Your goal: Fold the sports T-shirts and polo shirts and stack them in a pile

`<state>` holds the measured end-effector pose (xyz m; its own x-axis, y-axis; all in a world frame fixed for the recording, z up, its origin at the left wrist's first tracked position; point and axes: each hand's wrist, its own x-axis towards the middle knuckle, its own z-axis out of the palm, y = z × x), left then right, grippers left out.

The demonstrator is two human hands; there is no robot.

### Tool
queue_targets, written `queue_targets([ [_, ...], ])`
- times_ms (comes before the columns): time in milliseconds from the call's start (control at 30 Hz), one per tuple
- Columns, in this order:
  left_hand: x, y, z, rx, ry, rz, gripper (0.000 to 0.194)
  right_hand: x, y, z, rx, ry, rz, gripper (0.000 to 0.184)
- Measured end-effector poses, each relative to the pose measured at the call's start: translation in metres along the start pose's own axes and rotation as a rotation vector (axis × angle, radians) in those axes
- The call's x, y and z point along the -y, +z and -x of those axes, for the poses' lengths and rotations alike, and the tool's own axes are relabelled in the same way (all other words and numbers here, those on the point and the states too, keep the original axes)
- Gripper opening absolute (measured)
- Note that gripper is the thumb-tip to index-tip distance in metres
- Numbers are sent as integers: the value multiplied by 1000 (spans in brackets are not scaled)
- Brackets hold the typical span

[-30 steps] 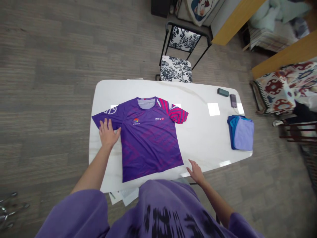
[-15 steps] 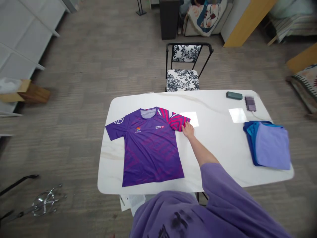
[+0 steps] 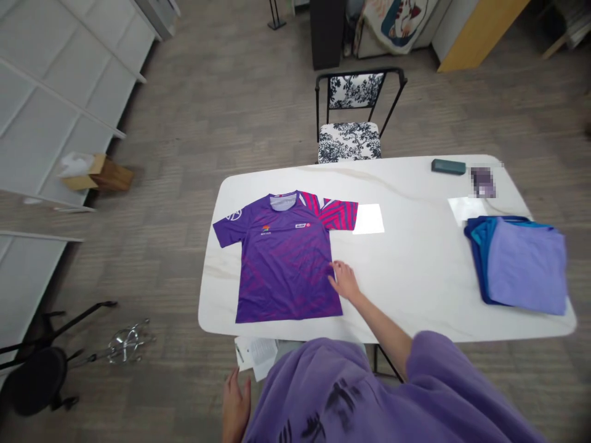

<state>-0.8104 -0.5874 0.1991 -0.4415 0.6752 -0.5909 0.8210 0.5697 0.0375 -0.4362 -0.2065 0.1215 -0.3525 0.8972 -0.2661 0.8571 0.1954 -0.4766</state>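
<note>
A purple short-sleeved T-shirt (image 3: 286, 264) lies spread flat on the white table (image 3: 415, 264), its neckline toward the far edge. One sleeve, on the right, is patterned in pink stripes; the left one carries a white emblem. My right hand (image 3: 345, 281) is at the shirt's right side seam, fingers stretched and apart, with the fingertips at the fabric edge; whether they press on it I cannot tell. Down by my body, off the near edge of the table, my left hand (image 3: 236, 397) hangs with its fingers apart and holds nothing.
Folded blue and lilac garments (image 3: 526, 264) are stacked at the table's right end. Behind them lie a dark green case (image 3: 448, 167) and a blurred-out object (image 3: 483, 182). A patterned chair (image 3: 349, 141) stands beyond the far edge. Papers (image 3: 258, 354) show below the near edge.
My right hand has left the pink-striped sleeve and moved nearer, down to the shirt's side. That sleeve now lies straighter. My left hand has come into view at the bottom.
</note>
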Motion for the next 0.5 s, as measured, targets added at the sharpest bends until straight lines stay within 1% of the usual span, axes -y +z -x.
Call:
queue_targets([
  [33,-1,0,-13,-50,-1,70,44,12,17,38,35,-36,-6,55],
  [67,-4,-3,-31,-93,19,141,49,22,33,73,68,-74,-28,58],
  [100,-8,-9,-51,-122,63,203,55,30,49,104,110,-82,-46,62],
  [133,-11,-17,-72,-128,122,231,60,38,62,131,164,-73,-50,66],
  [200,-17,-35,-109,-96,225,202,69,51,83,170,266,-29,-46,72],
  [267,-16,-48,-133,-37,263,133,73,64,95,192,329,22,-32,74],
  [333,-5,-50,-143,23,244,72,73,79,99,203,347,63,-23,76],
  [400,14,-42,-141,54,234,36,74,93,99,208,350,103,-17,78],
  [500,47,-20,-132,62,288,24,78,112,98,213,341,171,-6,79],
])
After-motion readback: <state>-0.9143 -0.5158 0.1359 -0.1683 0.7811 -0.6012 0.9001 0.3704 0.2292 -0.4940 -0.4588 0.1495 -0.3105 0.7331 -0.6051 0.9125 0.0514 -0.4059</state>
